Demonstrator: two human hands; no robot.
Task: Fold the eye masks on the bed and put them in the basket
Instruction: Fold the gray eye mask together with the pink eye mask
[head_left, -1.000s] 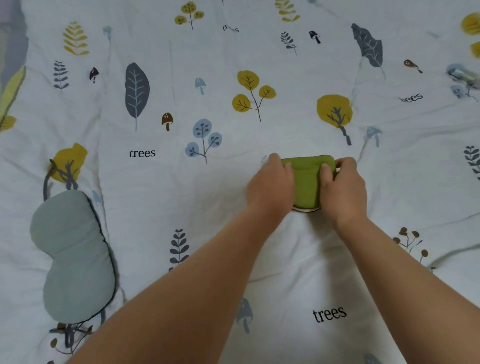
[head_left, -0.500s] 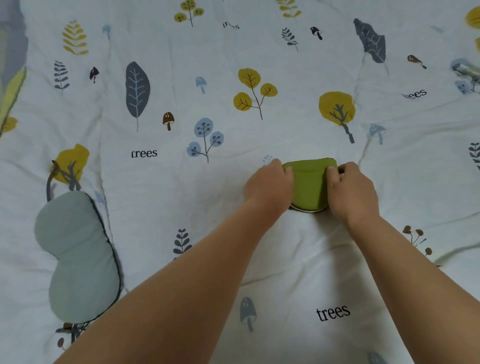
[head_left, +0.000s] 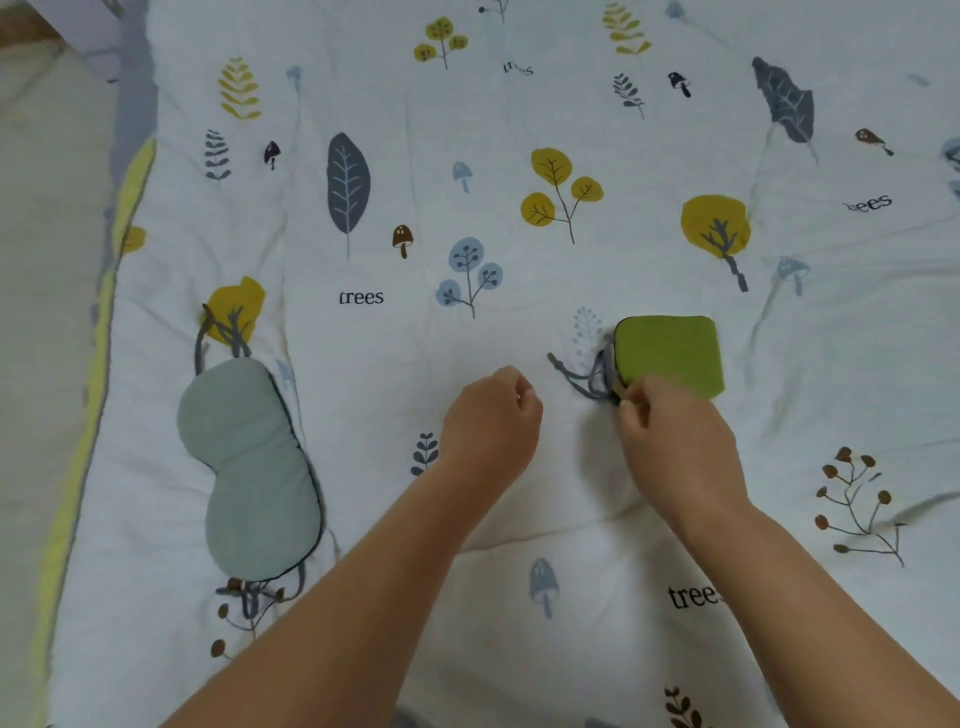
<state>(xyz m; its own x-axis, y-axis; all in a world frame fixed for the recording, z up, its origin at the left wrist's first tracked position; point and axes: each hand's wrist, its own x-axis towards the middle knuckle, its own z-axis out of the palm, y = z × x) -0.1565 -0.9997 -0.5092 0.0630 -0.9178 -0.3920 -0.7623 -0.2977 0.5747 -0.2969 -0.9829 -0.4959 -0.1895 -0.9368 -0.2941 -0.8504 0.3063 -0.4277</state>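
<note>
A green eye mask (head_left: 670, 353) lies folded in half on the bed, right of centre, its grey strap (head_left: 584, 376) trailing out to the left. My right hand (head_left: 675, 441) pinches the folded mask's near left corner. My left hand (head_left: 491, 415) hovers just left of the strap, fingers curled loosely, holding nothing. A pale blue-grey eye mask (head_left: 249, 467) lies flat and unfolded at the left, with its strap ends showing above and below it. No basket is in view.
The bed is covered by a white quilt (head_left: 519, 130) printed with trees, leaves and mushrooms. Its yellow-trimmed left edge (head_left: 88, 405) runs down the left side, with pale floor (head_left: 41, 260) beyond.
My left hand has let go of the green mask and pulled back left, uncovering the strap. My right hand has slid to the mask's near left corner. The view has shifted left.
</note>
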